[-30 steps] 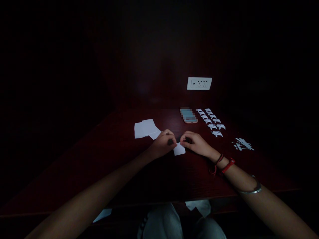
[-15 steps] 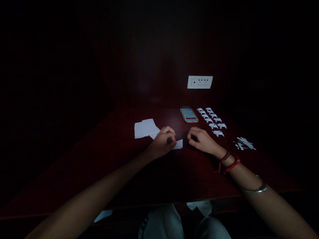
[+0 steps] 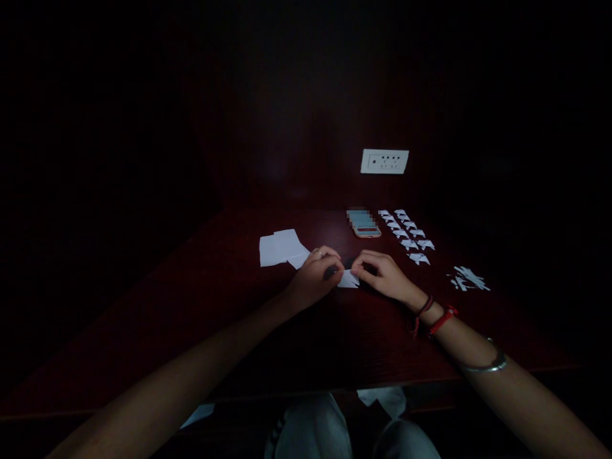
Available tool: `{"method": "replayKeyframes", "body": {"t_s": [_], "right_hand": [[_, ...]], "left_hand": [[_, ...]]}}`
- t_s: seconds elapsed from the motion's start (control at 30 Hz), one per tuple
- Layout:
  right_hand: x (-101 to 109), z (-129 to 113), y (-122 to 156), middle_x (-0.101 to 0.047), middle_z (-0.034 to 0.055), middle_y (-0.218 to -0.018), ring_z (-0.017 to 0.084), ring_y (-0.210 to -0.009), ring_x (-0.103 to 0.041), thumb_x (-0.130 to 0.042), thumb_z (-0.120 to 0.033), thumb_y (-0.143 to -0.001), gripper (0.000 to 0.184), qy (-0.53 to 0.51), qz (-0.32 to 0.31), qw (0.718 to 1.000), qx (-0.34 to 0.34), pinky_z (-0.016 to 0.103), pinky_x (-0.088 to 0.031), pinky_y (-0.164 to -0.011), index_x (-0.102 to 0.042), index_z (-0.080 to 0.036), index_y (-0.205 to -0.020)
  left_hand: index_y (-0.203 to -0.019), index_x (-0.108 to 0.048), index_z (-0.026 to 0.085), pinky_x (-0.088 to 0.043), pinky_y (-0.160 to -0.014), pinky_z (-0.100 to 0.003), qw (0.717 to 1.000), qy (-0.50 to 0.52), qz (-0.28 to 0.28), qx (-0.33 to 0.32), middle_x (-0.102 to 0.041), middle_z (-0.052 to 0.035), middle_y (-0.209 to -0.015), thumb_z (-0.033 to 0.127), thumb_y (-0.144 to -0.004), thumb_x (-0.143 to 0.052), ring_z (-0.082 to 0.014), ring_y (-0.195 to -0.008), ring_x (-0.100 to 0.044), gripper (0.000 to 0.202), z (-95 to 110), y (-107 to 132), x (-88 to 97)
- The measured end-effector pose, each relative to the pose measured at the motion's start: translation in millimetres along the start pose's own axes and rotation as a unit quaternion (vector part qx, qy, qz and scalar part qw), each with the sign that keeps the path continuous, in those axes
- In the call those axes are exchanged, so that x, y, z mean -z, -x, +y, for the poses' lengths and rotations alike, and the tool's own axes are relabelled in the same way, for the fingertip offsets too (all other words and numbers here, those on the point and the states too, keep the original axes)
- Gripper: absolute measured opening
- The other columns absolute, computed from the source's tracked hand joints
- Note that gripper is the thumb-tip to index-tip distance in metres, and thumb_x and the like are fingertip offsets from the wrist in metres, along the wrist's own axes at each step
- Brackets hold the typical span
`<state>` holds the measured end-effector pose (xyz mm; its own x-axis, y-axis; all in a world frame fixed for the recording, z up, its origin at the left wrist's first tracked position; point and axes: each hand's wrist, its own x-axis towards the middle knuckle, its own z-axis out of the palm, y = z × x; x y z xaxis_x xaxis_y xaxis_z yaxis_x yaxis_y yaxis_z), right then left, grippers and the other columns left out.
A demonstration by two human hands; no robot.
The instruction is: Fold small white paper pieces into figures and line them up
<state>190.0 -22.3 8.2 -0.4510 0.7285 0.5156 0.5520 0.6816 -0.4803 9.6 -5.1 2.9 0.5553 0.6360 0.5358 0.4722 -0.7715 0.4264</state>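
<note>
A small white piece of folded paper [image 3: 348, 280] is pinched between my two hands, low over the dark red table [image 3: 229, 287]. My left hand [image 3: 318, 274], with a ring on one finger, closes thumb and fingers on its left side. At its upper right, the thumb and forefinger of my right hand [image 3: 382, 274] pinch the edge. A slit or open fold shows along the paper's right side. White paper sheets [image 3: 280, 248] lie overlapping just beyond my left hand.
Two rows of small folded paper pieces [image 3: 408, 243] lie at the back right. Nearby are a phone [image 3: 364, 223] and a scatter of thin paper strips [image 3: 468, 278]. A socket panel [image 3: 385, 161] is on the back wall. Below the front edge, paper [image 3: 385, 400] lies by my legs.
My right hand has moved left and now grips the paper's edge, where before it was apart from it. My left hand has shifted slightly right with the paper.
</note>
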Motion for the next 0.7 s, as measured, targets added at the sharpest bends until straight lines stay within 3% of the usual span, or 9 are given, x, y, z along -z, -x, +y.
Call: {"method": "replayKeyframes", "body": {"t_s": [0.2,0.47,0.6,0.7], "right_hand": [[0.8,2.0,2.0,-0.051,0.0008,-0.068,0.011,-0.064,-0.047,-0.046,-0.021,-0.077,0.011,0.030,0.009,1.000,0.005,0.022,-0.035,-0.061,-0.051,-0.016,-0.068],[4.1,5.2,1.0,-0.050,0.0007,-0.067,0.010,-0.064,-0.046,-0.044,-0.020,-0.078,0.014,0.037,-0.013,0.999,0.010,0.022,-0.034,-0.061,-0.049,-0.016,-0.067],[7.8,19.6,4.7,-0.052,0.0010,-0.067,0.011,-0.064,-0.047,-0.044,-0.024,-0.078,0.015,0.011,0.018,0.999,-0.042,0.023,-0.036,-0.061,-0.050,-0.015,-0.067],[6.1,29.9,6.8,-0.052,0.0002,-0.066,0.011,-0.062,-0.048,-0.045,-0.026,-0.076,0.015,-0.038,0.044,0.993,-0.101,0.023,-0.037,-0.059,-0.052,-0.015,-0.069]], "left_hand": [[-0.071,-0.056,0.018,-0.035,-0.084,-0.030,0.999,-0.025,-0.010,-0.027,-0.045,-0.0021,-0.100,0.019,-0.074,-0.048,-0.0151,-0.094,-0.044,0.009,-4.5,-0.5,-0.8],[-0.065,-0.059,0.018,-0.035,-0.084,-0.030,0.998,-0.037,-0.024,-0.041,-0.047,-0.0005,-0.103,0.018,-0.069,-0.052,-0.0157,-0.095,-0.045,0.008,-15.4,-4.2,11.9],[-0.066,-0.059,0.017,-0.038,-0.082,-0.030,0.999,-0.034,0.024,0.021,-0.049,-0.0019,-0.100,0.015,-0.068,-0.051,-0.0151,-0.089,-0.049,0.008,-29.2,-5.5,16.7],[-0.073,-0.060,0.018,-0.038,-0.082,-0.030,0.998,-0.006,0.024,0.052,-0.051,-0.0023,-0.095,0.020,-0.074,-0.047,-0.0142,-0.088,-0.049,0.013,-33.8,-5.0,10.1]]}}
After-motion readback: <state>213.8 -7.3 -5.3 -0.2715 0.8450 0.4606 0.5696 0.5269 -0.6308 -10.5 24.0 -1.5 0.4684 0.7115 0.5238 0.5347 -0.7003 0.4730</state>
